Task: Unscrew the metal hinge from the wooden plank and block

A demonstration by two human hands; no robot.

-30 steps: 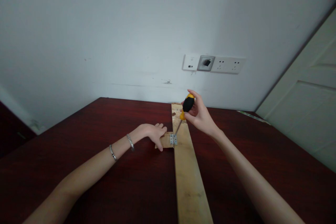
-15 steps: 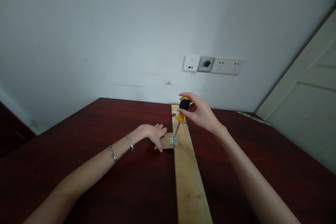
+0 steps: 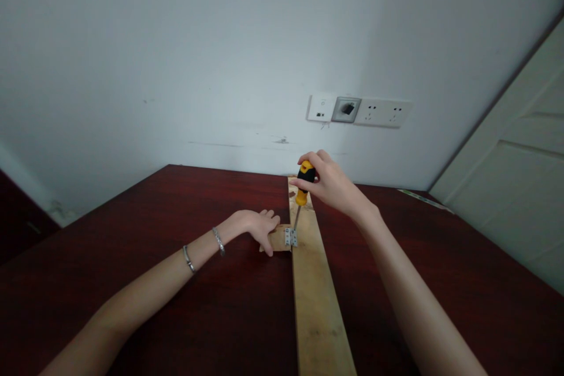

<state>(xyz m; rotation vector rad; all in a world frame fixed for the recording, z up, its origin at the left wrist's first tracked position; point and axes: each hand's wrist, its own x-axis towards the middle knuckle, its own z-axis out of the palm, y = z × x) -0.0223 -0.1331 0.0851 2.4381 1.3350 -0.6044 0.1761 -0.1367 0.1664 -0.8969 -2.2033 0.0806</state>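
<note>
A yellow and black screwdriver [image 3: 305, 174] is gripped by its handle in my right hand [image 3: 331, 183], its fingers and thumb closed round it. The shaft slants down, with its tip at a silver metal hinge [image 3: 291, 237]. One leaf of this hinge lies on a long pale wooden plank [image 3: 312, 288], the other on a small wooden block [image 3: 278, 239] butting against the plank's left side. My left hand [image 3: 263, 229] holds that block, thumb along its near edge and fingers over its far edge. Whether the screwdriver tip sits in a screw is too small to tell.
A dark red table [image 3: 211, 200] lies under the plank and reaches a white wall [image 3: 198, 70]. Wall sockets [image 3: 382, 111] with a black plug [image 3: 348, 108] are behind my right hand. A thin pale strip [image 3: 425, 200] lies near the table's back right edge, beside a pale door [image 3: 524, 176].
My right hand has turned slightly round the screwdriver handle, and the handle's top has tipped a little to the left. My left hand, the block and the plank look the same.
</note>
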